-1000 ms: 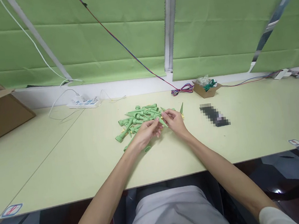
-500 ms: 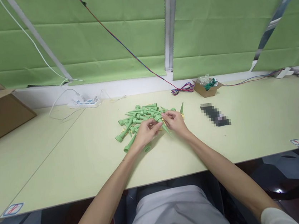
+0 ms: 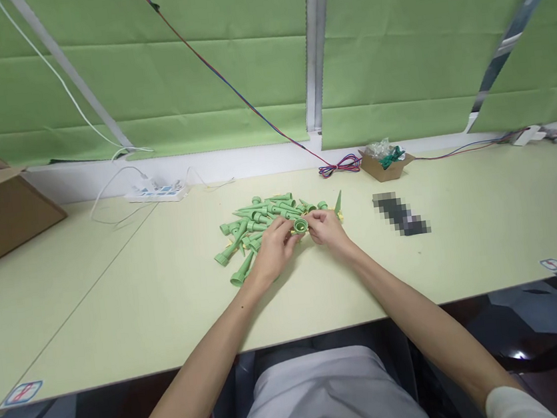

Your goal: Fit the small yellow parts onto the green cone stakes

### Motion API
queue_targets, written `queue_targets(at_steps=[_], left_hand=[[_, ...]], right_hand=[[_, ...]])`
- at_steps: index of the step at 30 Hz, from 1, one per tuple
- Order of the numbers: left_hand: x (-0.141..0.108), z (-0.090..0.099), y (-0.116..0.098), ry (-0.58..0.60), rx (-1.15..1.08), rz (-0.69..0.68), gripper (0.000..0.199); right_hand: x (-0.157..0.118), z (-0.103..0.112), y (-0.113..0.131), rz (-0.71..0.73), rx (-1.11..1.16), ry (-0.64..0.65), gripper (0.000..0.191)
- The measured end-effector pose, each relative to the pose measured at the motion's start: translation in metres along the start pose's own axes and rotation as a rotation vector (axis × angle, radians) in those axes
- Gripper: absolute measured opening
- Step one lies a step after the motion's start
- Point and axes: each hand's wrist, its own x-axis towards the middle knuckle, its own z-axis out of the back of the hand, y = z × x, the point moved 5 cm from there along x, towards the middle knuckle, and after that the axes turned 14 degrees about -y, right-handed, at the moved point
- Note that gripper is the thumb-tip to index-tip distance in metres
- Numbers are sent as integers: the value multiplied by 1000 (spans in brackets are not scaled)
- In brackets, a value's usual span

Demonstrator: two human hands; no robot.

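A green plastic watering spike [image 3: 301, 226] is held between my two hands, its round, hollow open end turned up toward me. My left hand [image 3: 273, 248] is closed around its left side, thumb and fingers pinching it. At its right rim, my right hand [image 3: 327, 228] has its fingertips closed on it. Just behind and to the left lies a loose pile of similar green spikes [image 3: 241, 232], with small yellow pieces among them. One more spike [image 3: 339, 201] points upward beyond my right hand.
A small cardboard box [image 3: 385, 167] with clear and green plastic inside stands at the back, beside a coiled red-blue cable [image 3: 341, 165]. A pixelated dark object [image 3: 400, 214] lies to the right. Further left are a power strip [image 3: 157, 193] and a large cardboard box [image 3: 5, 216].
The spike between my hands has been tipped, so its open end now faces up toward me instead of its point lying toward the front right. My hands have barely shifted.
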Motion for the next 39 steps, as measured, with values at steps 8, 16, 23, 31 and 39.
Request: queue_targets(at_steps=[8,16,23,31,39], left_hand=[[2,-1,8,-87,-95,261,22],[-4,-13,19,87,-709,953,40],[-8,-19,13,193,-994,1090,22],[-6,-14,16,148,-754,780,38],[1,-2,8,63,-200,309,32]], right_hand=[[2,-3,-2,-68,187,-60,50],[4,-1,6,157,195,-36,48],[3,-3,5,249,103,44,41],[2,-2,6,265,41,44,44],[4,1,1,223,-3,20,49]])
